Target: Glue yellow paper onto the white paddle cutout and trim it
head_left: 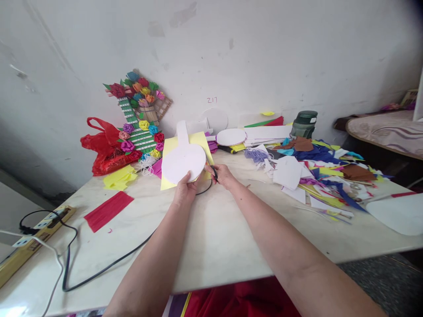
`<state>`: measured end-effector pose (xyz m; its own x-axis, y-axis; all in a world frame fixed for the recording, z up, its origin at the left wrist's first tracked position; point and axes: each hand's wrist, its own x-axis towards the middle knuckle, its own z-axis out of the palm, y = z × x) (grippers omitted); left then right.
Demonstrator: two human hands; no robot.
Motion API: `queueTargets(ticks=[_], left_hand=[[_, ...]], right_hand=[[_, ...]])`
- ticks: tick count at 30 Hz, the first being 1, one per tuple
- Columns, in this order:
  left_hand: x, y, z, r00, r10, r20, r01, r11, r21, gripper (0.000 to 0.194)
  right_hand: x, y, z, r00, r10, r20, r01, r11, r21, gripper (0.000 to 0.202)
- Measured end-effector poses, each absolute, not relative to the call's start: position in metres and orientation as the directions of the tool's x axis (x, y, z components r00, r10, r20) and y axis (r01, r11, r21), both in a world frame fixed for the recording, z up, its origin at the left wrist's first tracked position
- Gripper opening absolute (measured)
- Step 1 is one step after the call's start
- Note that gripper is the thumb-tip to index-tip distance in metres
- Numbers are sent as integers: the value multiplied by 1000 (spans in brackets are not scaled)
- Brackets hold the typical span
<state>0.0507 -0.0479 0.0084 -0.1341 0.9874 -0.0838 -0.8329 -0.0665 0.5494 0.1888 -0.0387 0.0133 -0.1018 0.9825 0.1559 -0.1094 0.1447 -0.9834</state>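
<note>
A pale wall (264, 66) stands behind the table (218, 242), whose near half is the work area. Over the table, in front of the person, is a yellow sheet (200, 139), with a white card (183, 160) lying against its upper face. The card consists of a round disc and a straight handle; its long axis runs away from the person, the handle pointing toward the wall with its end slightly left, the disc nearer the body. The left hand (186, 190) is closed on the near edge of the disc, thumb on top, the other fingers largely hidden beneath; it is the hand nearer the card. The right hand (224, 177) is closed around the dark handles of the scissors (214, 172), to the right of the disc. From this grip, the card lies to the left and slightly farther away. The blades point away from the person and leftward, along the right side of the disc; whether they are parted cannot be determined.
</note>
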Motion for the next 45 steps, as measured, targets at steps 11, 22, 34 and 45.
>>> queueTargets(ticks=[11,22,34,45], left_hand=[[51,-49,9,-120,989,-84,-788,-43,614,50],[51,-49,8,-100,992,-80,-782,-28,623,48],[48,-48,9,-110,988,-109,-811,-26,584,55],[41,-42,6,-164,981,-101,-789,-69,610,48]], right_hand=[[193,-39,8,-128,982,139,-110,125,-986,34],[196,-36,7,-116,981,155,-112,142,-983,37],[191,-36,11,-67,988,136,-114,128,-985,32],[186,-34,6,-83,985,153,-112,143,-983,31]])
